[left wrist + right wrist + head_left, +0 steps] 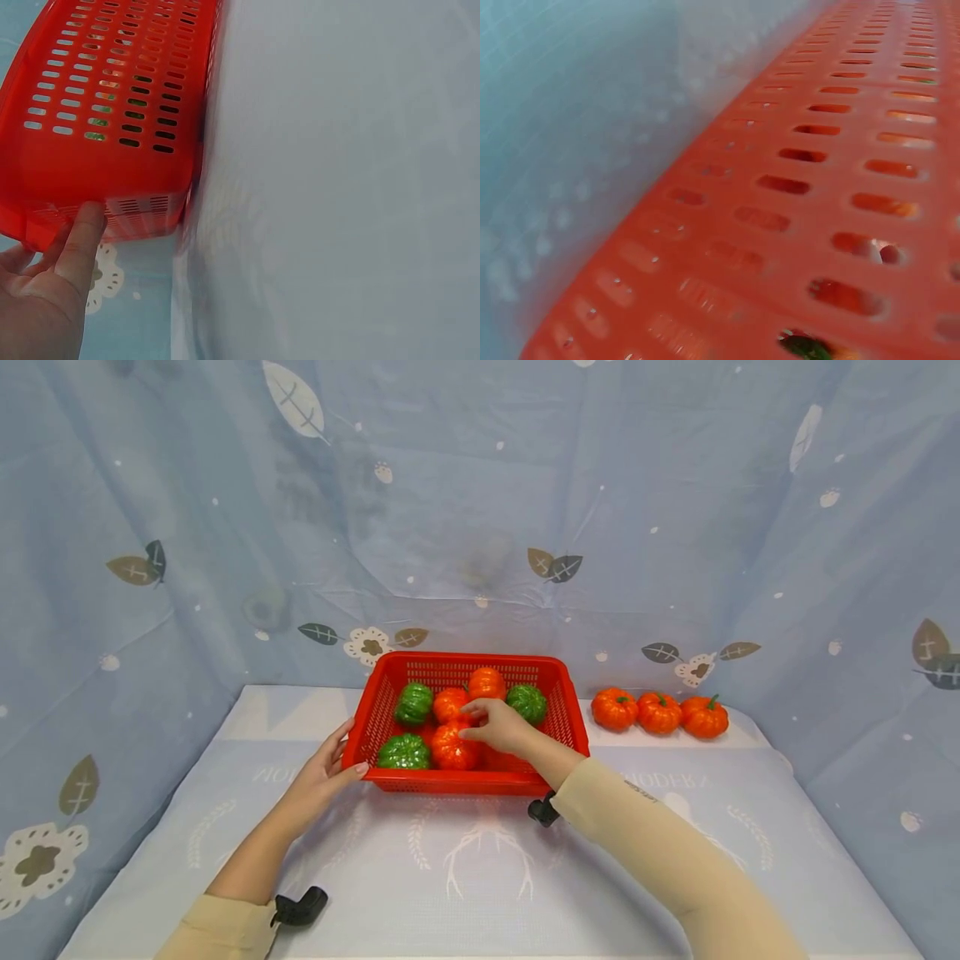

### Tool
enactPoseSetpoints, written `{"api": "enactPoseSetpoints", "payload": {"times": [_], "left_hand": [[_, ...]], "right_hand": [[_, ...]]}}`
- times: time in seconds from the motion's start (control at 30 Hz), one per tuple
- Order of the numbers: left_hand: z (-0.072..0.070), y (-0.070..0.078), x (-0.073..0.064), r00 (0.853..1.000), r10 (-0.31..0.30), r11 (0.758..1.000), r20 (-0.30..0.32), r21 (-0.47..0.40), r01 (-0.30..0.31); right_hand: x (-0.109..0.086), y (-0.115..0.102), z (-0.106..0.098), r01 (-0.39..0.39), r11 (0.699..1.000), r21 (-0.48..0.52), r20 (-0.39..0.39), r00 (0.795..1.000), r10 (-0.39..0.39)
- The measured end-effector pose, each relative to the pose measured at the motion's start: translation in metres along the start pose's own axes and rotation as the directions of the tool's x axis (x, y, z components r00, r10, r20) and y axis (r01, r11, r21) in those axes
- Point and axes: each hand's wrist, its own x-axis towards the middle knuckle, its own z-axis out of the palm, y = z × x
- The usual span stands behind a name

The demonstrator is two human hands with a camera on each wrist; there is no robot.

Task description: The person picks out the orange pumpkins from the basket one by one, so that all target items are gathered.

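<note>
A red plastic basket (472, 782) with slotted walls stands on the table. In it lie several small shiny pumpkins, green and orange. My left hand (324, 777) holds the basket's left end, thumb on the rim at the front corner; in the left wrist view its fingers (79, 251) lie against the outer end wall. My right hand (498, 727) reaches in from the right, with curved fingers and thumb at the top of the front orange pumpkin (452, 750). The contact is partly hidden. In the right wrist view the basket wall (780, 217) covers most of the hand.
Three orange pumpkins (660, 714) sit in a row on the table, right of the basket. Green pumpkins (405, 752) lie beside the orange ones inside. A patterned blue curtain (480, 527) hangs behind and at both sides. The pale tablecloth (487, 893) spreads in front.
</note>
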Motion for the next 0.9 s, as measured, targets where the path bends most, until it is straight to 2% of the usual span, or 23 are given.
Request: {"api": "enactPoseSetpoints", "payload": {"times": [0.33, 0.53, 0.9], "left_hand": [[0.0, 0.0, 0.001, 1.0, 0.019, 1.0, 0.001, -0.008, -0.019], [0.001, 0.002, -0.003, 1.0, 0.007, 1.0, 0.0, 0.003, -0.007], [0.0, 0.001, -0.002, 1.0, -0.006, 1.0, 0.001, -0.006, 0.006]], "right_hand": [[0.004, 0.007, 0.007, 0.005, 0.997, -0.076, -0.001, 1.0, -0.005], [0.003, 0.01, 0.009, -0.002, 0.998, -0.067, 0.002, 1.0, 0.003], [0.005, 0.011, 0.006, 0.015, 0.995, -0.099, -0.009, 1.0, -0.016]]}}
